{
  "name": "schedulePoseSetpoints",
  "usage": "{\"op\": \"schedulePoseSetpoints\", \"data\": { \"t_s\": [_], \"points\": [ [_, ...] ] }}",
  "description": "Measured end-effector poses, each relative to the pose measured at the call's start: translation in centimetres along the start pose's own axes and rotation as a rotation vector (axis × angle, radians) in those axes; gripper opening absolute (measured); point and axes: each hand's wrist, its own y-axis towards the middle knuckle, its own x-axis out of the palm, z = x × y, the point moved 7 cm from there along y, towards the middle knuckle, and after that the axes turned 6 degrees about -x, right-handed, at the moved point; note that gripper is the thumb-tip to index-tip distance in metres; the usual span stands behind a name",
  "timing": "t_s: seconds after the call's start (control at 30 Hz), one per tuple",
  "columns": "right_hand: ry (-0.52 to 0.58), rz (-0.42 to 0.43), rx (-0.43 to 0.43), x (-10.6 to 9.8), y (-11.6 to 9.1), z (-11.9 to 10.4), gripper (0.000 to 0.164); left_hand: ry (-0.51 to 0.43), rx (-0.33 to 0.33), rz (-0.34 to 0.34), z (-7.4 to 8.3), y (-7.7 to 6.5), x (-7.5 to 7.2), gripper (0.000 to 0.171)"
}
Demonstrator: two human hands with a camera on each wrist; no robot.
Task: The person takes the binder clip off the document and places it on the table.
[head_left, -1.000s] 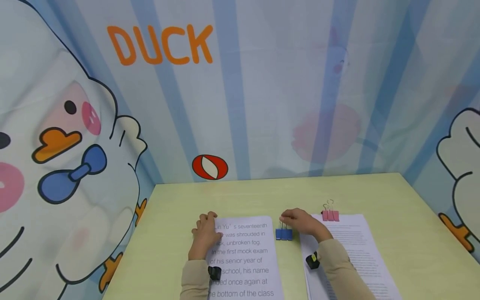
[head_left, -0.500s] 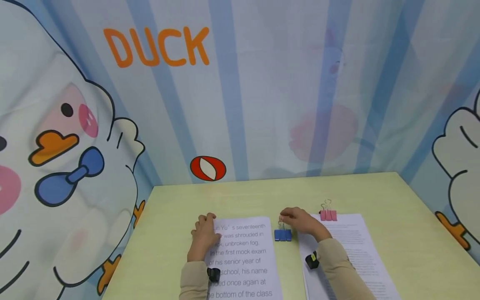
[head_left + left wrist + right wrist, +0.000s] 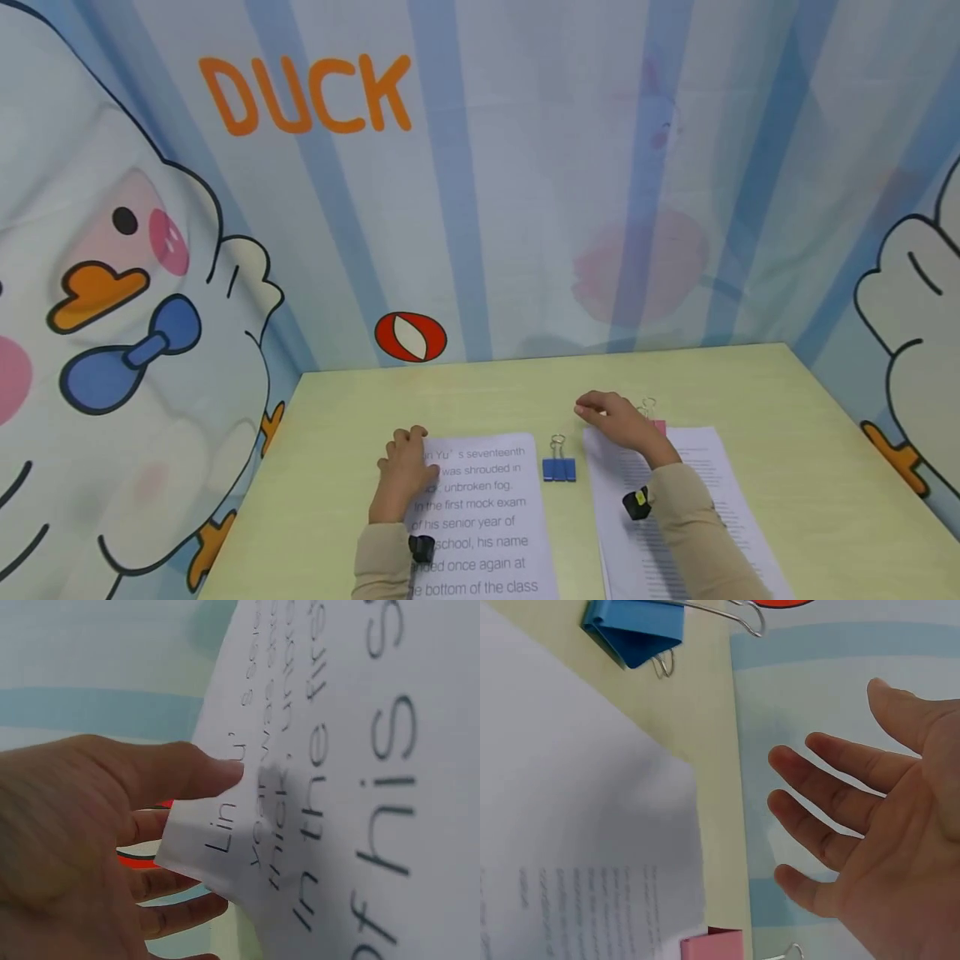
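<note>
My left hand [image 3: 405, 467] is at the upper left corner of a large-print paper stack [image 3: 487, 512]. In the left wrist view the thumb [image 3: 214, 776] lies over the printed side, with the other fingers partly behind the corner, pinching the paper [image 3: 442, 825]. My right hand [image 3: 618, 421] hovers over the top edge of a second, small-print paper stack [image 3: 615, 475], fingers spread and holding nothing. A blue binder clip [image 3: 558, 470], its wire handles up, stands on the table between the stacks. The right hand partly hides a pink binder clip [image 3: 660, 426] at the second stack's top edge.
The pale yellow table [image 3: 345, 408] ends at a striped cloth backdrop [image 3: 525, 208] with printed duck figures. A small black wrist camera [image 3: 637, 503] sits at the right sleeve, another wrist camera [image 3: 422, 548] at the left.
My right hand has let go of the blue binder clip's handles and moved up and right, now overlapping the pink clip. The left hand stays on the paper corner.
</note>
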Motion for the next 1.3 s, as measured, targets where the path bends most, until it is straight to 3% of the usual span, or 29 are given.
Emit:
{"op": "schedulePoseSetpoints", "data": {
  "t_s": [0.4,0.63,0.73,1.03,1.3],
  "points": [
    [-0.032,0.102,0.072,-3.2,-1.6,1.1,0.042,-0.003,0.02,0.017,2.0,-0.9,-2.0,0.056],
    [-0.042,0.28,0.069,-5.4,-2.6,2.2,0.034,-0.009,0.089,0.038,3.7,-1.6,-2.9,0.056],
    [-0.044,0.315,0.085,-6.1,-3.1,2.9,0.036,-0.014,0.111,0.032,4.4,-2.0,-3.0,0.056],
    [-0.019,0.284,0.189,-6.7,-5.4,5.8,0.048,-0.016,0.182,0.036,6.4,-3.2,-3.1,0.056],
    [0.016,0.265,0.222,-6.3,-6.2,7.3,0.047,-0.01,0.286,0.025,8.6,-4.2,-3.2,0.057]
  ]
}}
